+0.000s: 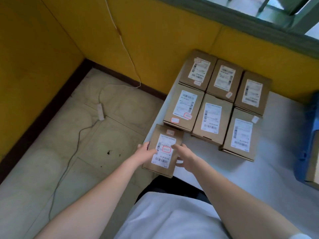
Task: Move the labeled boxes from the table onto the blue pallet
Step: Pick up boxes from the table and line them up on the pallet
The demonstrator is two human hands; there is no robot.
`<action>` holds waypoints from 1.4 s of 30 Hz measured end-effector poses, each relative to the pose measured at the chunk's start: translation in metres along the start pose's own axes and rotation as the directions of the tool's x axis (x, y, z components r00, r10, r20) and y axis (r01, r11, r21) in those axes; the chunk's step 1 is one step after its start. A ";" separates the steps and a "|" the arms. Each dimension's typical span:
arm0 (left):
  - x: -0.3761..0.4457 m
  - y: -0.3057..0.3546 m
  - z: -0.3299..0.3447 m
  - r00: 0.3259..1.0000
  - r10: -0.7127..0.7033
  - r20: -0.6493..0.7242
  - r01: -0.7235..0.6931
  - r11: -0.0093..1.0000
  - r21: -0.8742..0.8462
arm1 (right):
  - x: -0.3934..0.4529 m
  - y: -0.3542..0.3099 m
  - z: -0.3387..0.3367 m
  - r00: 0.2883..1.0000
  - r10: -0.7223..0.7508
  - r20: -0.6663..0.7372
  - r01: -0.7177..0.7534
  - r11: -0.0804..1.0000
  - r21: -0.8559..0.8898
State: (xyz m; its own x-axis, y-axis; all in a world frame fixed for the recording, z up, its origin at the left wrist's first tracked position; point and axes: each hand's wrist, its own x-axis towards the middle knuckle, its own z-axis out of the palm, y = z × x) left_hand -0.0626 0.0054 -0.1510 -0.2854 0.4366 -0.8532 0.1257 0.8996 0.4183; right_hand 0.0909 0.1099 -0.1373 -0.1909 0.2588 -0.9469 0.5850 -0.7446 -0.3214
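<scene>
- The left hand (146,152) and right hand (183,156) clamp the near box (162,150) by its 2 long sides, at the table's (224,178) near-left corner.
- Judged best: keep it level, label up, clear of the 6 boxes (212,116) beyond.
- The blue pallet (309,135) at far right is cut off; label text is blurred.

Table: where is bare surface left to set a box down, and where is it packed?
The white table is bare between the six-box block and the person's body, running right to the blue pallet. The far left corner is crowded: the six boxes sit edge to edge. Both hands hold a seventh box at the table's left edge.
</scene>
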 end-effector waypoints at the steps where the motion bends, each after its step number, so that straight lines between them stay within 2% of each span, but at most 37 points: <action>1: -0.003 -0.002 -0.004 1.000 -0.010 -0.010 0.010 1.000 -0.016 | -0.002 -0.003 0.002 1.000 -0.002 0.018 0.002 1.000 -0.009; 7: -0.033 -0.027 -0.042 0.984 0.036 -0.174 -0.051 0.995 -0.084 | -0.024 -0.029 0.025 0.990 0.001 0.140 0.013 0.995 -0.099; 11: -0.048 -0.044 -0.062 0.957 0.094 -0.276 -0.166 0.954 -0.251 | -0.036 -0.046 0.038 0.980 -0.103 0.169 0.124 0.985 -0.119; 17: -0.082 -0.013 -0.060 0.947 0.232 -0.224 -0.314 0.821 -0.478 | -0.060 -0.055 0.010 0.926 -0.364 0.102 0.374 0.921 -0.106; 22: -0.106 0.035 -0.026 0.929 0.351 -0.118 -0.366 0.820 -0.441 | -0.089 -0.048 -0.061 0.873 -0.488 -0.007 0.487 0.872 -0.046; 26: -0.131 0.084 0.036 0.909 0.416 0.000 -0.382 0.835 -0.396 | -0.119 -0.021 -0.140 0.824 -0.541 -0.168 0.559 0.826 0.079; 33: -0.169 0.168 0.212 0.844 0.534 0.045 -0.475 0.784 -0.399 | -0.175 0.086 -0.313 0.685 -0.612 -0.395 0.698 0.707 0.115; 38: -0.202 0.213 0.350 0.810 0.572 0.129 -0.499 0.787 -0.363 | -0.222 0.177 -0.432 0.671 -0.585 -0.454 0.708 0.688 0.159; 42: -0.226 0.242 0.433 0.800 0.569 0.191 -0.481 0.798 -0.364 | -0.243 0.226 -0.495 0.639 -0.544 -0.544 0.727 0.659 0.194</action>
State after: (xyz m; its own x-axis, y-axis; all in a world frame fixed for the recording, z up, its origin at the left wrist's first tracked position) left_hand 0.4438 0.1295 0.0082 0.0250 0.8636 -0.5035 -0.1080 0.5031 0.8575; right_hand 0.6598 0.1828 0.0249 -0.0115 0.9052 -0.4249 0.0935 -0.4221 -0.9017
